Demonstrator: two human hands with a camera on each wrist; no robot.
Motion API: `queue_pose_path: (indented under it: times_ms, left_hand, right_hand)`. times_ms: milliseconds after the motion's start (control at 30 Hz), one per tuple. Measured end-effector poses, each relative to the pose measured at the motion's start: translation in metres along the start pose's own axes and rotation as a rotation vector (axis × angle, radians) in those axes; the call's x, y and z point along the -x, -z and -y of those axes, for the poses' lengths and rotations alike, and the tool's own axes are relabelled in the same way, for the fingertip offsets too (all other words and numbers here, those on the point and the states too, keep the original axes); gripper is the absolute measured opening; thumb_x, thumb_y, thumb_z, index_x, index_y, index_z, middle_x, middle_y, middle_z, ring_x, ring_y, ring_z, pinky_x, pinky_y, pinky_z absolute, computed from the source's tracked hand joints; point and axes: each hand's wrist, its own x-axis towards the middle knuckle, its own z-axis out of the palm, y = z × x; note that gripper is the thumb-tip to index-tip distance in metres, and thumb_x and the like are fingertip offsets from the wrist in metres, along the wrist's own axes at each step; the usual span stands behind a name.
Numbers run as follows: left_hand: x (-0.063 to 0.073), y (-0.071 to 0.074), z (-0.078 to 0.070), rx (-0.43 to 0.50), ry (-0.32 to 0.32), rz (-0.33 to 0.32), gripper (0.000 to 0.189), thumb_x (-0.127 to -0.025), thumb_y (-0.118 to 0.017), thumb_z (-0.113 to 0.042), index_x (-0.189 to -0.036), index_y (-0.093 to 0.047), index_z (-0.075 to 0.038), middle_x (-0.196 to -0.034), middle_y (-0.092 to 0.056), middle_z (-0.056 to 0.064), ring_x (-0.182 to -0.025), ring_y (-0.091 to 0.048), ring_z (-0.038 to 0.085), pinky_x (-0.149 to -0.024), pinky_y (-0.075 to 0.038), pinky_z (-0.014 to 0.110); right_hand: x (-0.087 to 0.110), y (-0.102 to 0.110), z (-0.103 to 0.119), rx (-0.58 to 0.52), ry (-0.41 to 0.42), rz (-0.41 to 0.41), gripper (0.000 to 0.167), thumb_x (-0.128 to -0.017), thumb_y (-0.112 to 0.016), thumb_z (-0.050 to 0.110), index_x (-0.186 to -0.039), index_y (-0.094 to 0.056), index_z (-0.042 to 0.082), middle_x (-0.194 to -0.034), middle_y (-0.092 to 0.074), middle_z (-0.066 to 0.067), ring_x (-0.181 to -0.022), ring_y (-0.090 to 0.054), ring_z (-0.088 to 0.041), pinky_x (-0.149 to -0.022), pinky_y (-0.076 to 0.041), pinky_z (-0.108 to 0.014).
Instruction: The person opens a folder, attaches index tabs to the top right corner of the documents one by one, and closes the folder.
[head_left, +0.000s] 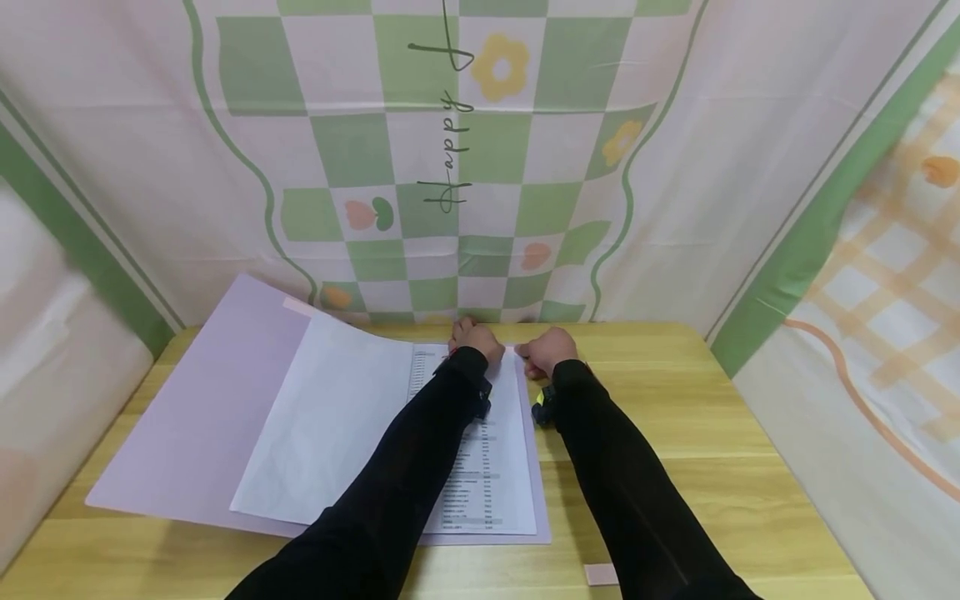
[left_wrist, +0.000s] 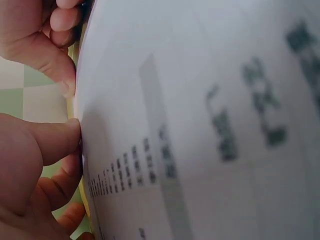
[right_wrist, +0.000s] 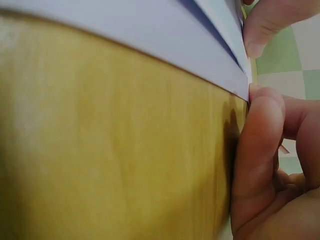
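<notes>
One purple folder (head_left: pixel 187 417), open flat, lying over the left part of a wood-grain desk (head_left: pixel 720 467), its far side close to the desk's far edge and its cover spread toward the left edge. Contents: one white sheet (head_left: pixel 337 408), plain on the side shown, folded back across the cover; one printed sheet (head_left: pixel 506 467), on the right half, with rows of small text and grey bands (wording too small to read). A pink strip (head_left: pixel 298 306) sits on the cover by the white sheet's far corner. Left hand (head_left: pixel 477 340): at the far edge of the right half, thumb and finger in a narrow pinch on the folder's edge; which sheets lie between them cannot be told. Right hand (head_left: pixel 549 352): just beside it, fingers curled, thumb and fingertip pinching the folder's far right corner. Both arms wear black sleeves (head_left: pixel 420 450), the left one crossing the sheets. Near the desk's front edge, one small pink slip (head_left: pixel 600 574), partly hidden by the right sleeve. Room: a hanging cloth (head_left: pixel 495 150) behind the far edge, green and white checks, flowers, hearts and the word "Happy" set sideways; more cloth at either side, the right one with orange lattice.
</notes>
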Motion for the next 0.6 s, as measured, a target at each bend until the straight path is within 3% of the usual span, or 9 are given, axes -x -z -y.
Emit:
queue_pose_path:
  times_ms: [233, 600]
  left_hand:
    - [-0.001, -0.001, -0.001, 0.004, -0.003, 0.002, 0.037, -0.093, -0.068, -0.032, -0.118, -0.070, -0.005, -0.148, -0.033, 0.011, -0.136, -0.025, 0.030, -0.109, -0.026, 0.047]
    - [-0.003, -0.001, 0.002, -0.015, -0.010, 0.015, 0.033, -0.092, -0.068, -0.033, -0.112, -0.072, -0.007, -0.147, -0.035, 0.010, -0.133, -0.027, 0.030, -0.108, -0.028, 0.046]
  right_hand:
    - [0.001, 0.020, -0.008, -0.078, -0.094, 0.076, 0.032, -0.092, -0.073, 0.021, -0.071, -0.065, -0.002, -0.052, -0.055, -0.005, -0.040, -0.052, -0.014, -0.043, -0.047, -0.027]
    - [0.006, 0.044, -0.017, -0.143, -0.195, 0.099, 0.034, -0.090, -0.077, 0.023, -0.069, -0.061, 0.001, -0.053, -0.050, -0.002, -0.041, -0.047, -0.013, -0.042, -0.043, -0.026]
